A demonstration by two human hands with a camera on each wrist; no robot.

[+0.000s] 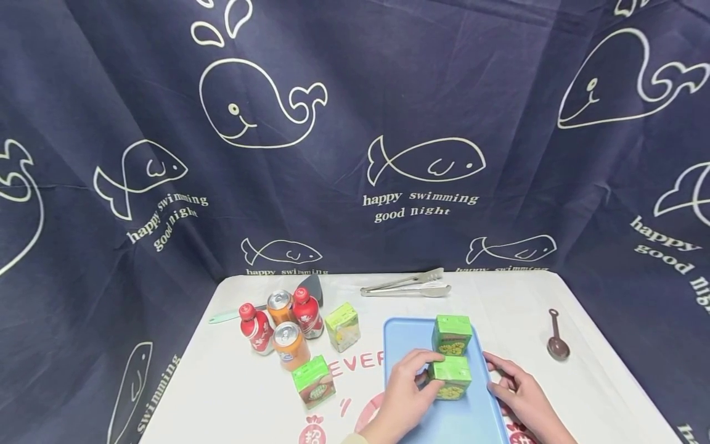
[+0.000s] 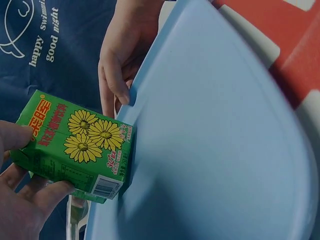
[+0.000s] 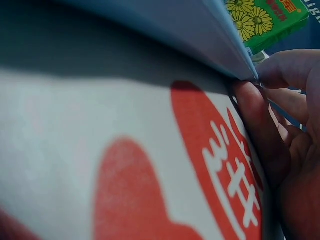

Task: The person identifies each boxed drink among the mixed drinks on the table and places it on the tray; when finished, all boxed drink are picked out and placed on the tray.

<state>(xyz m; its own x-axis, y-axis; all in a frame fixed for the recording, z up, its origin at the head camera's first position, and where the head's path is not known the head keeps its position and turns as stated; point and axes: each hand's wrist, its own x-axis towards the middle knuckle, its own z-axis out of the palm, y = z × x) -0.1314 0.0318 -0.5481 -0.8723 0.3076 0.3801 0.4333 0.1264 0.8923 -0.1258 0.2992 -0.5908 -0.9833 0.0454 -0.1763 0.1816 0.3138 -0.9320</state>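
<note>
My left hand [image 1: 407, 393] grips a green drink carton [image 1: 452, 379] with yellow flowers on its front, thumb on one side and fingers on the other. The carton stands upright on the blue tray [image 1: 407, 339]; the left wrist view shows its flower face and barcode. Right behind it, also on the tray, is a second green carton [image 1: 452, 338]. My right hand [image 1: 524, 391] pinches the tray's right rim. In the right wrist view, the thumb lies on the rim [image 3: 240, 60] and a finger is under it.
Left of the tray stand two red bottles [image 1: 308, 314], two orange cans [image 1: 291, 348], a yellow-green carton [image 1: 342, 327] and a green-brown carton [image 1: 314, 382]. A spatula [image 1: 224, 317] lies behind them. Metal tongs [image 1: 407, 288] lie at the back, a brown scoop [image 1: 558, 348] at the right.
</note>
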